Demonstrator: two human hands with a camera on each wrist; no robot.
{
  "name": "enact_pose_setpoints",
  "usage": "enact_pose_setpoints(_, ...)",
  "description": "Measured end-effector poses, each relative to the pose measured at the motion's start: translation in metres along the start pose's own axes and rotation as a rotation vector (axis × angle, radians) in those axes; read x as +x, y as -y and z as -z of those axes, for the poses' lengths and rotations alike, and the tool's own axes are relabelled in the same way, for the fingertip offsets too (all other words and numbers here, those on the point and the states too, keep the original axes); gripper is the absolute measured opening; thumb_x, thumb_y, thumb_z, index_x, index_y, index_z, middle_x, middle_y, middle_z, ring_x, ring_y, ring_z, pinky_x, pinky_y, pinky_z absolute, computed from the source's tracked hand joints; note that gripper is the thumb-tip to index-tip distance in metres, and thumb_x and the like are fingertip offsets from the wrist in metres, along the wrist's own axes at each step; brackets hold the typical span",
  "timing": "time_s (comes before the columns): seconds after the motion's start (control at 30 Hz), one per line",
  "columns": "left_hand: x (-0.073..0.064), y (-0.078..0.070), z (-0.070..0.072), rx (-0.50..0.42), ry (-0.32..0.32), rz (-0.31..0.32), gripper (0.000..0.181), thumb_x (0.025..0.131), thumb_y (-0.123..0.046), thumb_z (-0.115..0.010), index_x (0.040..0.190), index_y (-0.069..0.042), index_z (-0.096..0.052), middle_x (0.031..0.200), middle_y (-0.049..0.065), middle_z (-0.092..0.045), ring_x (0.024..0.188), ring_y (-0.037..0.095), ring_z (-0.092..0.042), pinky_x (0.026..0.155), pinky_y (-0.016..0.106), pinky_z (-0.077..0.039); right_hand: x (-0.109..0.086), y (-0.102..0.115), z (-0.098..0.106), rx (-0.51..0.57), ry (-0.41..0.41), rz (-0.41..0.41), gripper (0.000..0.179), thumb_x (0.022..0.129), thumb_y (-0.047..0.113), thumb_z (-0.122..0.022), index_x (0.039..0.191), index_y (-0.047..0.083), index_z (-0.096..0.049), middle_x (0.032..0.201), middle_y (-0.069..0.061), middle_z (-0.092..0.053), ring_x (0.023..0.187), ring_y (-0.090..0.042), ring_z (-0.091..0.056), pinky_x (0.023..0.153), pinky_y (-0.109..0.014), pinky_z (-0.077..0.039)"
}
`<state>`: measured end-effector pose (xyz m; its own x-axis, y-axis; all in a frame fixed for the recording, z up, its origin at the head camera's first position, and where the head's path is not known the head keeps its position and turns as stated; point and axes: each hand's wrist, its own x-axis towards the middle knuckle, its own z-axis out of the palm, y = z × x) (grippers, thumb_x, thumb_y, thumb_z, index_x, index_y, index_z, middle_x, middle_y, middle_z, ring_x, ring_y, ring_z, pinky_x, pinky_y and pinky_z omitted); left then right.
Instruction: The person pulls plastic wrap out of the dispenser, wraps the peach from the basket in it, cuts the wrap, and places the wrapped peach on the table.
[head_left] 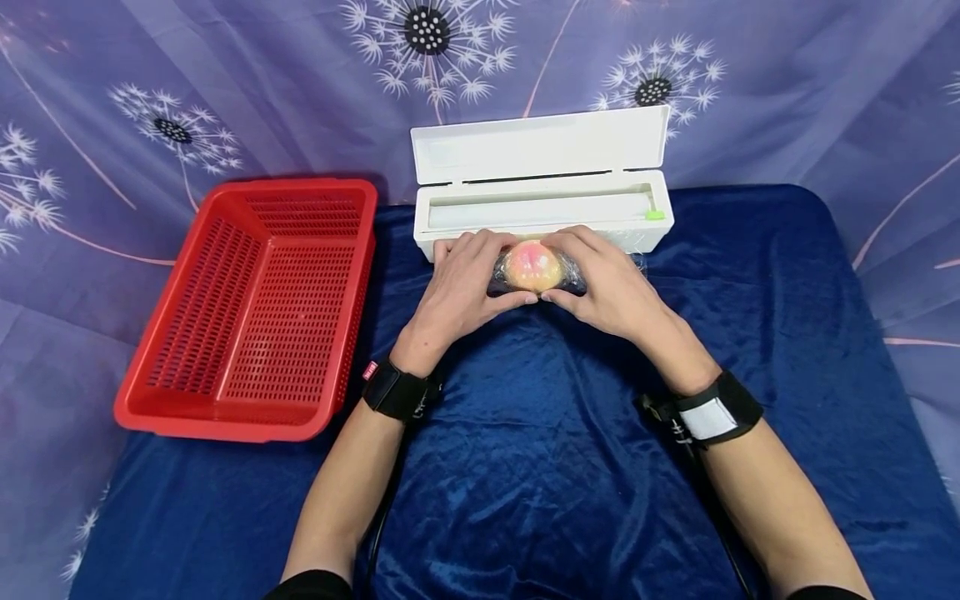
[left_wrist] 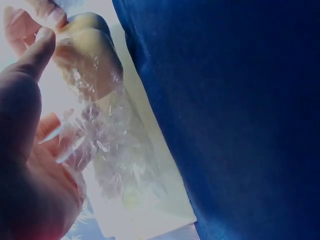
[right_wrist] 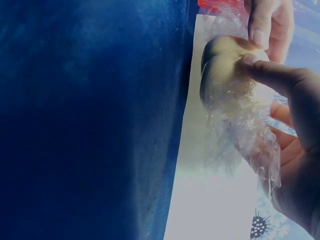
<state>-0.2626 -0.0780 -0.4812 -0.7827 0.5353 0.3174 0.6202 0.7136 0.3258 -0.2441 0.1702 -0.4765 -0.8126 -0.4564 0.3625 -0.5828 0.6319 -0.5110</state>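
A pink and yellow peach (head_left: 533, 267) is held between both hands, with clear plastic wrap (right_wrist: 235, 132) around it and bunched at its sides. My left hand (head_left: 463, 283) grips its left side, thumb tip at the near edge and fingers along the far edge. Opposite it, my right hand (head_left: 611, 279) holds the right side the same way, the two thumb tips close together. Crumpled film spreads over the palms in both wrist views. Just behind the hands stands a white wrap dispenser box (head_left: 543, 217), lid raised, a roll of film lying inside.
To the left sits a red plastic basket (head_left: 345, 350) with slotted walls. A small green slider (head_left: 655, 215) is at the dispenser's right end. Dark blue cloth (head_left: 540, 467) covers the table, and a purple dandelion-print curtain (head_left: 292, 83) hangs behind it.
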Motion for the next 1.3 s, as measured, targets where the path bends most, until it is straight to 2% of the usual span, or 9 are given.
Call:
enact_pose_setpoints(0.13,0.0007,-0.0007,-0.0003,0.009,-0.031,-0.044,0.086,0.082,-0.063,-0.085,0.148,-0.020,-0.051,0.143,0.000,-0.056,0.125,0.021,-0.057,0.090,0.044,-0.031,0.0007,0.0009,0.0009,0.000,-0.003,-0.002,0.064,0.085,0.020,-0.092,0.140,0.003,-0.063,0.132,-0.017,-0.065,0.120,-0.035,-0.065,0.101,-0.053,-0.051)
enact_pose_setpoints(0.27,0.0016,-0.0030,-0.0018,0.067,-0.040,-0.079,0.086,0.078,-0.056,-0.092,0.146,-0.020,-0.053,0.148,0.002,-0.052,0.127,0.025,-0.053,0.090,0.046,-0.032,0.0012,0.0012,0.0020,0.004,0.008,-0.016,0.064,0.087,0.023,-0.091,0.141,0.004,-0.063,0.133,-0.017,-0.065,0.121,-0.035,-0.064,0.102,-0.053,-0.050)
enact_pose_setpoints(0.53,0.0029,-0.0073,-0.0055,0.118,-0.036,-0.084,0.087,0.073,-0.043,-0.099,0.143,-0.020,-0.053,0.148,0.000,-0.052,0.131,0.025,-0.052,0.094,0.047,-0.035,0.0012,0.0004,0.0026,0.025,0.017,-0.030,0.063,0.088,0.021,-0.089,0.142,0.003,-0.063,0.134,-0.017,-0.066,0.123,-0.035,-0.064,0.103,-0.053,-0.049)
enact_pose_setpoints(0.93,0.0016,-0.0077,-0.0026,0.116,-0.081,-0.109,0.082,0.074,-0.043,-0.098,0.140,-0.017,-0.057,0.144,0.003,-0.058,0.130,0.027,-0.054,0.094,0.046,-0.036,0.0016,-0.0018,0.0038,0.017,0.030,-0.045,0.063,0.091,0.024,-0.086,0.145,0.002,-0.060,0.136,-0.018,-0.065,0.125,-0.036,-0.063,0.104,-0.054,-0.049)
enact_pose_setpoints(1.13,0.0010,-0.0070,-0.0017,0.142,-0.083,-0.102,0.082,0.074,-0.048,-0.097,0.141,-0.018,-0.059,0.144,0.004,-0.060,0.129,0.026,-0.055,0.094,0.046,-0.036,0.0011,-0.0012,0.0039,0.016,0.039,-0.049,0.063,0.092,0.025,-0.086,0.145,0.002,-0.061,0.135,-0.018,-0.066,0.124,-0.036,-0.063,0.104,-0.054,-0.048)
enact_pose_setpoints(1.3,0.0012,-0.0061,-0.0015,0.131,-0.087,-0.098,0.083,0.073,-0.048,-0.098,0.140,-0.019,-0.060,0.143,0.003,-0.061,0.128,0.026,-0.055,0.093,0.045,-0.036,0.0012,-0.0011,0.0040,0.011,0.051,-0.063,0.063,0.092,0.026,-0.085,0.145,0.003,-0.061,0.133,-0.017,-0.067,0.123,-0.036,-0.064,0.104,-0.054,-0.049)
